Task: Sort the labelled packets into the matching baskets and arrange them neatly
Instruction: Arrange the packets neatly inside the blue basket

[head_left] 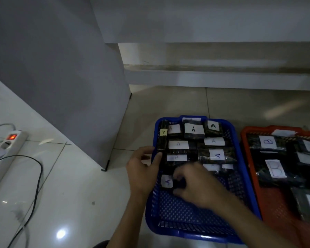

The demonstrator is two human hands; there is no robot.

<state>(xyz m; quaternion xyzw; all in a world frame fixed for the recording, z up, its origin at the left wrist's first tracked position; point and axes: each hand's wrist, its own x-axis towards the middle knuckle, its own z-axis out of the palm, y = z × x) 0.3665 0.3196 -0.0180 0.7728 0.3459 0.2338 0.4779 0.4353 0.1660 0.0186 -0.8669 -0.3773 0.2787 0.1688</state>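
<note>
Pinching a dark packet [170, 182] labelled A low in the blue basket [191, 231], the right hand [195, 189] grips its limp, light, probably slippery edge, while the left hand [141, 169] rests loose-fingered on the rim.

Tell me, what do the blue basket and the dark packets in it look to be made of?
The blue basket looks like moulded plastic: its walls and floor are a regular perforated mesh, with a smooth rounded rim. The packets seem to be dark, glossy plastic film, since they catch glints of light. Their white labels look like matte paper with handwritten letters.
</note>
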